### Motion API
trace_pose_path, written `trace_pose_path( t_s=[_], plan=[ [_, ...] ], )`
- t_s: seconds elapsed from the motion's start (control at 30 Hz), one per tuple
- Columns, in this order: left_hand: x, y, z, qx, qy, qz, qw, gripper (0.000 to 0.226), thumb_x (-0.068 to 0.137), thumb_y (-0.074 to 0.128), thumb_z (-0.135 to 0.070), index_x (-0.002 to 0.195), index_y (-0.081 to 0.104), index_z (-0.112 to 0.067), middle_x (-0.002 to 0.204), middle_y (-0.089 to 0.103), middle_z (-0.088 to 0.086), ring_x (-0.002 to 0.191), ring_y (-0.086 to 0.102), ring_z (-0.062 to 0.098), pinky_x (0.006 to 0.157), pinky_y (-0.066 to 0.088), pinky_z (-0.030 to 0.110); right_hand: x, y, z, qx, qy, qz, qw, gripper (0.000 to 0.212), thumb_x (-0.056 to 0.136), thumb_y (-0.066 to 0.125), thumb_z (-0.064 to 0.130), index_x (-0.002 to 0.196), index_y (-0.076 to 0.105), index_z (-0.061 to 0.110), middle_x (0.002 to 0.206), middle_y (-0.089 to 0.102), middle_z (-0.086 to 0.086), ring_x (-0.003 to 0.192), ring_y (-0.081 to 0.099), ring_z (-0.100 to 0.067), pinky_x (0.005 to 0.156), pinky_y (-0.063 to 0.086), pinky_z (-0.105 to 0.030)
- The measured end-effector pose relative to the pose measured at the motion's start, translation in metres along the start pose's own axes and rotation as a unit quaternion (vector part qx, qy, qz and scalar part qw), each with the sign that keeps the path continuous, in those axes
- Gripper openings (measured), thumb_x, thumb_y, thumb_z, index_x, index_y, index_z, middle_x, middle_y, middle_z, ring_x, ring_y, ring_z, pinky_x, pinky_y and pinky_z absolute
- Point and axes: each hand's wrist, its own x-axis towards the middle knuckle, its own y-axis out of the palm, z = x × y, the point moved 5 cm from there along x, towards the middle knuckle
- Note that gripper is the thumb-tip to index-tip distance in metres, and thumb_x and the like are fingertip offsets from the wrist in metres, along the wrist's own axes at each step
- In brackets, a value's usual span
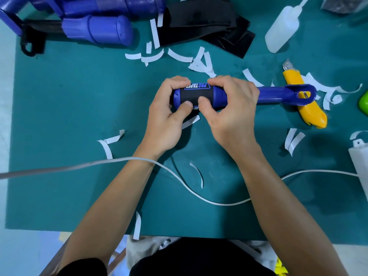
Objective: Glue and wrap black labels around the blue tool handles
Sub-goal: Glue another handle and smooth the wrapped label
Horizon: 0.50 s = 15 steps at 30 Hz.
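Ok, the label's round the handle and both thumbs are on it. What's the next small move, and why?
Probably press and slide both thumbs outward along the near edge of the label to seat it. The label already wraps the handle. The left hand and right hand grip it with thumbs meeting at that edge, which looks not fully down.

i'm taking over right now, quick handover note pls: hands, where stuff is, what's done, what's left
Left hand and right hand both grip the blue tool handle mid-mat, thumbs pressing the black label.
Done: the label is round the grip; its seam is hidden under the thumbs.
Left: finish pressing it down, then the other blue handles far left, which look unlabelled.
Spare labels and the glue bottle lie at the far edge.
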Motion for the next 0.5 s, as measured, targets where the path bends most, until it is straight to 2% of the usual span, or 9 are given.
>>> trace_pose_path(
  t_s=[0.1, 0.27, 0.5],
  plan=[
    [-0.0018, 0.0025, -0.0014, 0.003, 0.008, -0.008, 1.000, 0.040, 0.092, 0.055, 0.003, 0.120, 0.058, -0.025, 0.136, 0.054, 0.006, 0.117, 0.059, 0.000, 0.087, 0.052, 0.009, -0.0003, 0.0011, 0.0005, -0.001, 0.001, -0.008, 1.000, 0.031, 0.085, 0.076, 0.037, 0.107, 0.070, 0.016, 0.097, 0.066, 0.009, 0.110, 0.029, 0.027, 0.101, 0.039, -0.039],
    [-0.0013, 0.0011, 0.0043, 0.053, 0.017, -0.017, 0.998, 0.043, 0.090, 0.056, 0.002, 0.121, 0.057, -0.028, 0.134, 0.058, -0.002, 0.126, 0.057, 0.014, 0.103, 0.045, 0.020, -0.0015, 0.0034, 0.0019, -0.012, 0.027, -0.012, 0.999, 0.037, 0.081, 0.077, 0.045, 0.106, 0.070, 0.018, 0.098, 0.066, 0.008, 0.111, 0.027, 0.028, 0.104, 0.040, -0.043],
    [-0.0039, -0.0007, 0.0017, 0.027, 0.008, 0.002, 1.000, 0.049, 0.088, 0.057, 0.010, 0.122, 0.058, -0.024, 0.140, 0.054, 0.008, 0.123, 0.058, 0.007, 0.090, 0.052, 0.012, -0.0010, 0.0048, 0.0084, -0.020, 0.042, -0.021, 0.999, 0.041, 0.077, 0.077, 0.048, 0.101, 0.067, 0.015, 0.090, 0.056, 0.017, 0.109, 0.024, 0.032, 0.101, 0.042, -0.045]
  ],
)
